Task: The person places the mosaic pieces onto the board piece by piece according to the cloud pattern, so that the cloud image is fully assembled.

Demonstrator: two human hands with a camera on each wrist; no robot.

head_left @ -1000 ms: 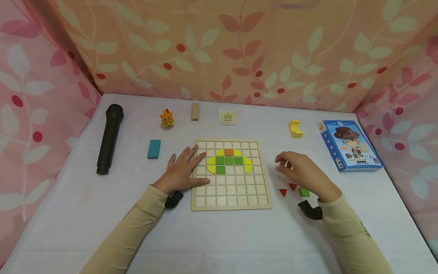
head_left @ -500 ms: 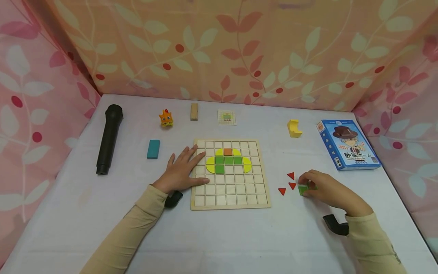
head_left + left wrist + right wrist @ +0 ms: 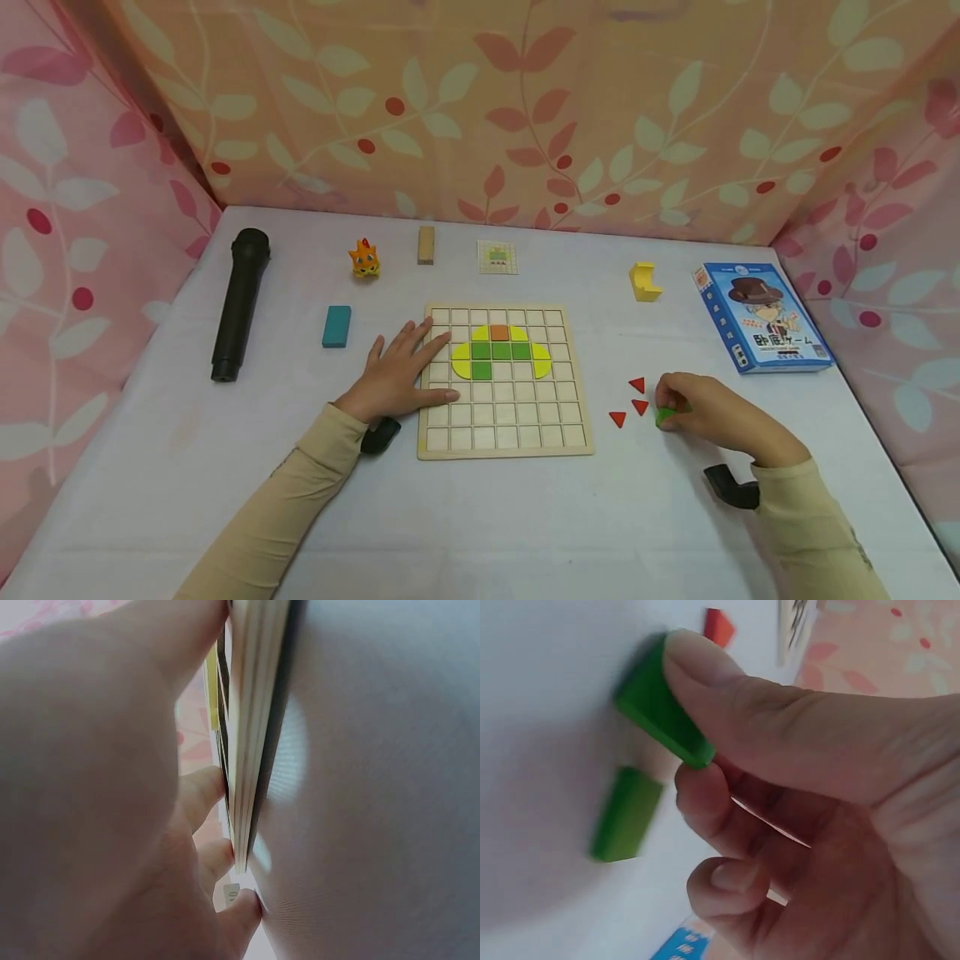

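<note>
Right hand (image 3: pixel 708 412) pinched a green tile (image 3: pixel 660 712) on the tabletop (image 3: pixel 480 517), beside red triangles (image 3: pixel 636 400). Left hand (image 3: pixel 397 375) lay flat, fingers straight, on the wooden grid board (image 3: pixel 504 437). Second green tile (image 3: pixel 626 814) just beside.

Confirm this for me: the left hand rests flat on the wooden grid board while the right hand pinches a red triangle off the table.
Not quite. The right hand pinches a green block, not a red triangle, as the right wrist view shows. The left hand does rest flat on the wooden grid board.
</note>
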